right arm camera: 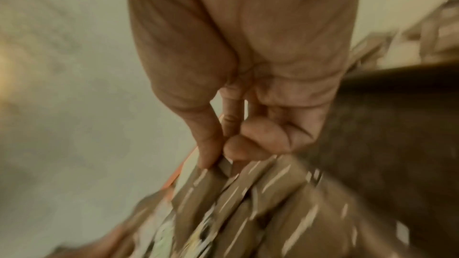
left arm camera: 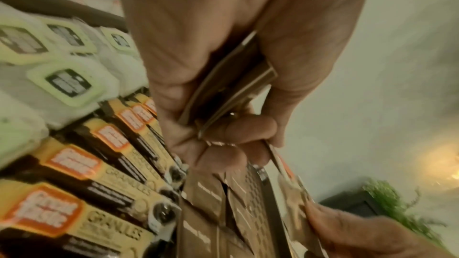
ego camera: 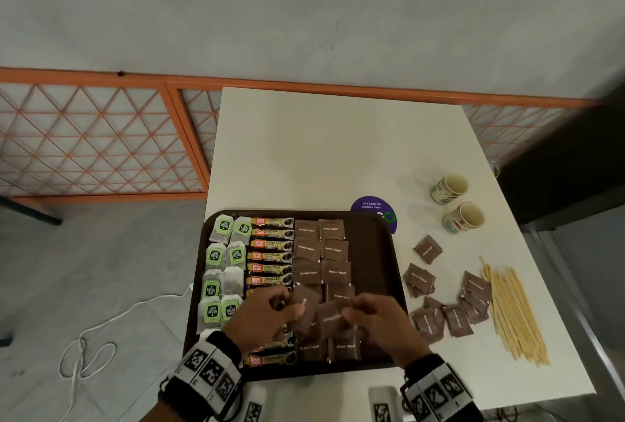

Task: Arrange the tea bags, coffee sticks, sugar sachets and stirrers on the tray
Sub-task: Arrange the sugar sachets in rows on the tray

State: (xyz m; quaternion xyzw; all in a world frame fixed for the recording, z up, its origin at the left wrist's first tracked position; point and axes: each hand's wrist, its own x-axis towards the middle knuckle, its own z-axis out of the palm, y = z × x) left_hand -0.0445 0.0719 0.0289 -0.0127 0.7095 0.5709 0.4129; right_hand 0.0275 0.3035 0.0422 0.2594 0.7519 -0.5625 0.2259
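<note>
sugar sachets (ego camera: 319,252), brown with white lettering, fill two columns down the middle of the dark brown tray (ego camera: 375,252), which sits in the lower centre of the head view on a white table (ego camera: 321,151). left of them runs a column of coffee sticks (ego camera: 270,249) with orange and yellow labels, and at the tray's left edge two columns of tea bags (ego camera: 225,252) with green tags. the tray's right strip is bare.

both hands are over the lower part of the sachet columns. the left hand (ego camera: 262,315) has its fingers curled round a small stack of sachets; the left wrist view shows their edges (left arm camera: 231,85) clamped between the thumb and the curled fingers. the right hand (ego camera: 378,322) pinches the corner of one brown sachet (ego camera: 333,317) between thumb and fingertips (right arm camera: 211,152), a narrow grip; that view is blurred, with more sachets smeared below the hand.

to the right of the tray, on the table, loose sachets (ego camera: 449,300) lie scattered, some overlapping. further right is a bundle of wooden stirrers (ego camera: 514,313), lying roughly parallel and slanting toward the lower right. above them stand two paper cups (ego camera: 456,202). a purple round sticker (ego camera: 372,208) peeks out beyond the tray's upper right corner. a white cable (ego camera: 101,337) loops on the grey floor at lower left.
</note>
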